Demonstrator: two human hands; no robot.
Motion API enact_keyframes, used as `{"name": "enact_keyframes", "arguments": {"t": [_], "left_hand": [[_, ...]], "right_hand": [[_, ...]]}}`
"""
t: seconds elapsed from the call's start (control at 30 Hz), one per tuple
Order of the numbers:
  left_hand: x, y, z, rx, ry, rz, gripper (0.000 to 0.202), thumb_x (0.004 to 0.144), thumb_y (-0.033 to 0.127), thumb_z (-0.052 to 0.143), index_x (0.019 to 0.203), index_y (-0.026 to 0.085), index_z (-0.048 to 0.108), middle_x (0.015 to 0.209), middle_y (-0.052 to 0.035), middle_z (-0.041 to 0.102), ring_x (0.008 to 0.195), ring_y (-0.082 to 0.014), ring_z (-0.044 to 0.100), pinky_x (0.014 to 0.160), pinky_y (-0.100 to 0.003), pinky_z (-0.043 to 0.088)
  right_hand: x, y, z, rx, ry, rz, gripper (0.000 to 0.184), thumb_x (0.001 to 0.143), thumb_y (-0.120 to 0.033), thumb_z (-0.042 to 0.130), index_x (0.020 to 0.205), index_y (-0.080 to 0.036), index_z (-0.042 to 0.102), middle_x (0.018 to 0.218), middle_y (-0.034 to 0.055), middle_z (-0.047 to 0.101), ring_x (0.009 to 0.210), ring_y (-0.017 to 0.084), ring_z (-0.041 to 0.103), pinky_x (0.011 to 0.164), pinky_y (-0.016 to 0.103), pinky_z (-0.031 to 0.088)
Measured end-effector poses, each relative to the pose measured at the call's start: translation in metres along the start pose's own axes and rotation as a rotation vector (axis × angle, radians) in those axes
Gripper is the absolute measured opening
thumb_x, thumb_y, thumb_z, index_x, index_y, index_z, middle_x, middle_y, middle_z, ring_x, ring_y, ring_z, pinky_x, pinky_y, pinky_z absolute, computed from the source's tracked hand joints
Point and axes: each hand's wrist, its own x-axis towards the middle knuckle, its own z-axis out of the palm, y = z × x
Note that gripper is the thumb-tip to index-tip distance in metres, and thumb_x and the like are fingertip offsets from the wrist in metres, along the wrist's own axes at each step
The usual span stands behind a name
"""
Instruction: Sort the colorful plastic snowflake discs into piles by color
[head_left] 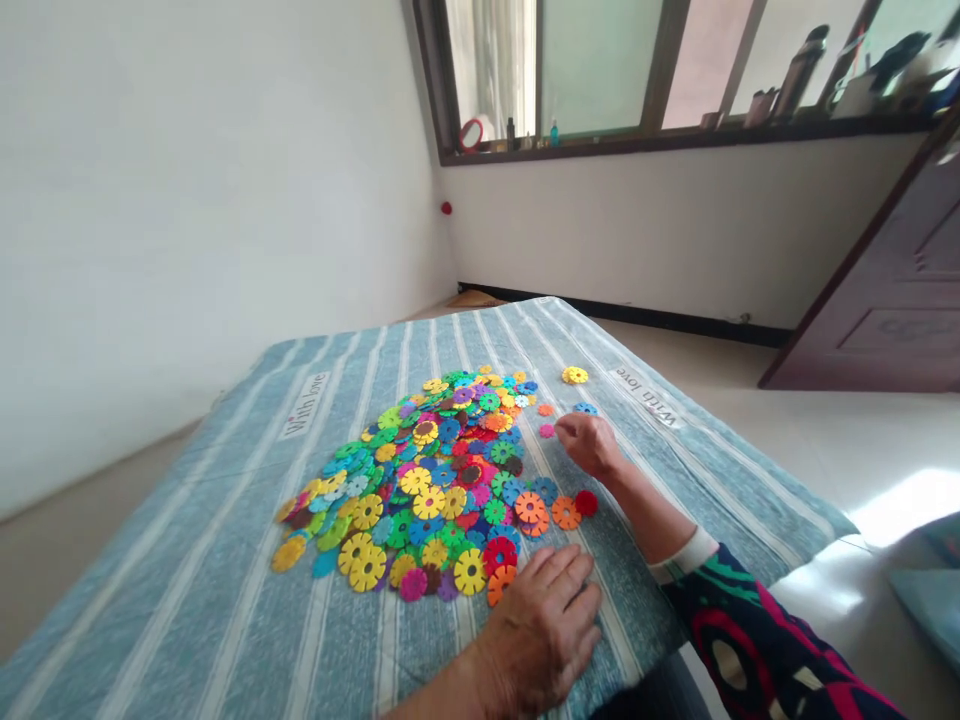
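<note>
A heap of colourful plastic snowflake discs (427, 500), notched round the rim, lies on the striped cloth. My left hand (544, 625) rests palm down at the heap's near right edge, fingers laid out, close to an orange disc (501, 584). To the right of the heap, my right hand (591, 444) is closed, its fingers curled; whatever it may hold is hidden. Beside its fingertips lies a small pink disc (547, 431), and a blue disc (586, 409) sits just beyond the knuckles. A red disc (586, 503) lies below the right wrist.
The blue-and-white striped cloth (225, 520) covers the table. A yellow disc stack (575, 375) and a small orange disc (546, 410) lie apart from the heap. Behind are a windowsill (585, 148) with bottles and a mirror, and a door (885, 270) at right.
</note>
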Motion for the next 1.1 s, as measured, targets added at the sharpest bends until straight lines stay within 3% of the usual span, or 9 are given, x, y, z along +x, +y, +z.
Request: {"name": "enact_keyframes", "arguments": {"t": [0.3,0.5,0.63,0.73,0.93,1.1], "left_hand": [[-0.006,-0.003,-0.014,-0.018,0.194,-0.024,0.016,0.089,0.015,0.047,0.094,0.015,0.062,0.105,-0.0092,0.069,0.104,-0.0187,0.062,0.094,-0.033,0.051],[-0.006,-0.005,-0.016,0.011,0.275,-0.060,0.014,0.088,0.014,0.047,0.086,0.013,0.061,0.095,-0.0086,0.069,0.096,-0.0182,0.064,0.091,-0.032,0.053],[-0.004,-0.003,-0.010,0.063,0.304,-0.071,0.015,0.087,0.015,0.048,0.089,0.013,0.062,0.099,-0.0103,0.068,0.101,-0.0210,0.062,0.092,-0.035,0.052],[-0.001,-0.006,-0.004,0.116,0.327,-0.116,0.020,0.086,0.017,0.048,0.098,0.012,0.062,0.116,-0.0140,0.064,0.113,-0.0259,0.057,0.099,-0.043,0.048],[0.009,-0.018,-0.005,0.207,0.206,-0.277,0.035,0.087,0.021,0.051,0.121,0.015,0.056,0.137,-0.0196,0.051,0.130,-0.0328,0.044,0.103,-0.052,0.041],[0.015,-0.022,-0.003,0.190,0.094,-0.299,0.029,0.089,0.028,0.053,0.115,0.016,0.058,0.131,-0.0172,0.055,0.125,-0.0318,0.048,0.104,-0.054,0.037]], "right_hand": [[-0.015,-0.003,0.010,0.069,0.008,0.022,0.025,0.083,-0.024,0.048,0.072,-0.019,0.070,0.073,0.0020,0.065,0.066,0.014,0.055,0.060,0.025,0.032],[-0.016,-0.004,0.016,0.074,0.007,0.035,0.022,0.081,-0.026,0.050,0.076,-0.020,0.071,0.076,0.0017,0.065,0.067,0.014,0.056,0.060,0.025,0.035],[-0.016,-0.004,0.018,0.083,0.026,0.030,0.021,0.081,-0.027,0.052,0.077,-0.020,0.071,0.075,0.0017,0.065,0.065,0.014,0.056,0.062,0.025,0.037],[-0.019,-0.002,0.019,0.097,0.042,0.014,0.023,0.081,-0.026,0.050,0.077,-0.019,0.071,0.076,0.0021,0.065,0.067,0.014,0.057,0.065,0.025,0.040],[-0.021,0.000,0.017,0.130,0.052,-0.003,0.022,0.082,-0.025,0.049,0.079,-0.019,0.070,0.076,0.0019,0.064,0.068,0.014,0.057,0.067,0.024,0.041],[-0.020,0.003,0.015,0.188,0.036,0.002,0.022,0.081,-0.025,0.049,0.080,-0.019,0.070,0.076,0.0018,0.065,0.067,0.014,0.057,0.066,0.025,0.042]]}}
